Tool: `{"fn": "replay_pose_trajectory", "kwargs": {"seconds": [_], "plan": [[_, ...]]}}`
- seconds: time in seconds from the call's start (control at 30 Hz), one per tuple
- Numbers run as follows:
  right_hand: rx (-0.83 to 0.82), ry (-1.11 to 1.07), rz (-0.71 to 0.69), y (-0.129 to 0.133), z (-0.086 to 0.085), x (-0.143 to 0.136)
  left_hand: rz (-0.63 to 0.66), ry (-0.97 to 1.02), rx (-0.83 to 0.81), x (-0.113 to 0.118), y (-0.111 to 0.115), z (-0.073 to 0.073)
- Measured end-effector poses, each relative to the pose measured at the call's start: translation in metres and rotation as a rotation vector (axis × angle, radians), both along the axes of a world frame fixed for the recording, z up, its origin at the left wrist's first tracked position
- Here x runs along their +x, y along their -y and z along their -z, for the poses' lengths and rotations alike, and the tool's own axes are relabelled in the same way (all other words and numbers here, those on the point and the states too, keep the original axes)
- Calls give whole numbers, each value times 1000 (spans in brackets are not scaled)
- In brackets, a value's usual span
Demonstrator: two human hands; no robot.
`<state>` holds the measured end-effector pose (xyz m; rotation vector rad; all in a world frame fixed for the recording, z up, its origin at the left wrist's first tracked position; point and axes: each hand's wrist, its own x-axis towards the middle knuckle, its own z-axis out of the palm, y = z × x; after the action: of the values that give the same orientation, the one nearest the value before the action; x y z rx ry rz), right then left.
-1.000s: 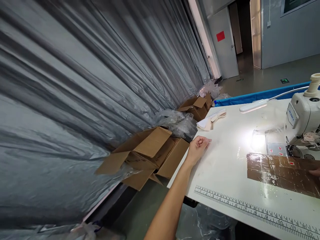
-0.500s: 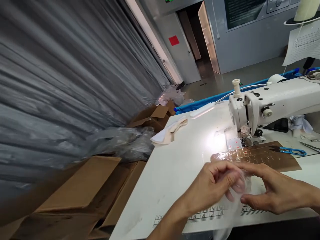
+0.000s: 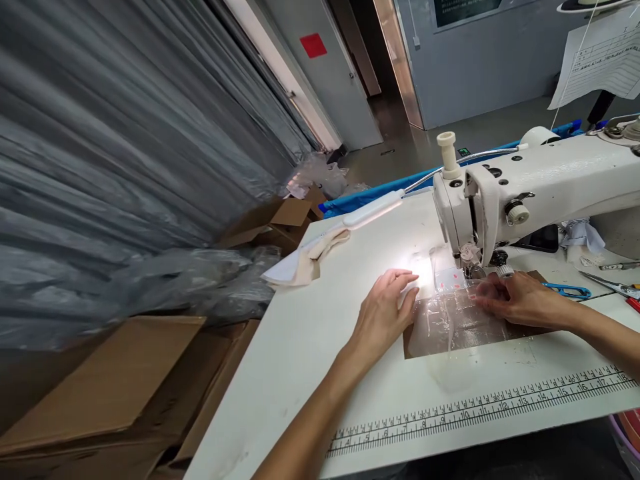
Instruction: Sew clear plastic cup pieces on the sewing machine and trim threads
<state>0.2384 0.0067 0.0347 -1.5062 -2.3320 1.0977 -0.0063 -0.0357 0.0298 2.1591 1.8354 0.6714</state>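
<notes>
A thin see-through sheet [image 3: 453,320] lies over the brown plate in front of the white sewing machine [image 3: 560,180], its upper edge close to the needle area. At the left side of the sheet, my left hand [image 3: 387,310] is raised with its fingers apart and nothing held in them. My right hand [image 3: 520,300] is at the sheet's right side, just below the presser foot. Its fingertips are bent together on the sheet's edge. Small red marks show on the pale piece beside the needle.
Blue snips [image 3: 570,290] and scissors [image 3: 607,283] lie right of my right hand. A folded cloth [image 3: 305,260] rests at the table's left edge. Cardboard boxes [image 3: 125,373] stand left of the table [image 3: 270,393]. A lamp [image 3: 375,209] lies behind.
Both hands have moved apart and up toward the needle. The bunched clear sheet now lies spread over the brown plate. My left hand has let go of it. The view has shifted.
</notes>
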Motion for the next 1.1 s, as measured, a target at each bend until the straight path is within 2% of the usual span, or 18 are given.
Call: {"fn": "replay_pose_trajectory", "kwargs": {"seconds": [0.13,0.23,0.33,0.4,0.5,0.63,0.77,0.93,1.1], "plan": [[19,-12,80,-4,15,-2,46,-142,-30,5,-39,9],[1,-54,58,-6,24,-1,159,-262,-1,11,-76,19],[17,-119,10,-6,26,3,302,-241,40,12,-101,23],[74,-100,-2,-4,26,5,318,-198,108,11,-105,24],[187,-36,-24,1,26,7,295,-121,232,7,-86,24],[247,-124,-115,5,27,8,264,-97,295,2,-35,25],[327,-249,-241,5,30,10,168,-104,129,-9,7,22],[304,-313,-231,3,32,13,62,179,-69,-22,19,17],[237,-264,-177,2,34,14,-193,373,-200,-31,16,11]]}}
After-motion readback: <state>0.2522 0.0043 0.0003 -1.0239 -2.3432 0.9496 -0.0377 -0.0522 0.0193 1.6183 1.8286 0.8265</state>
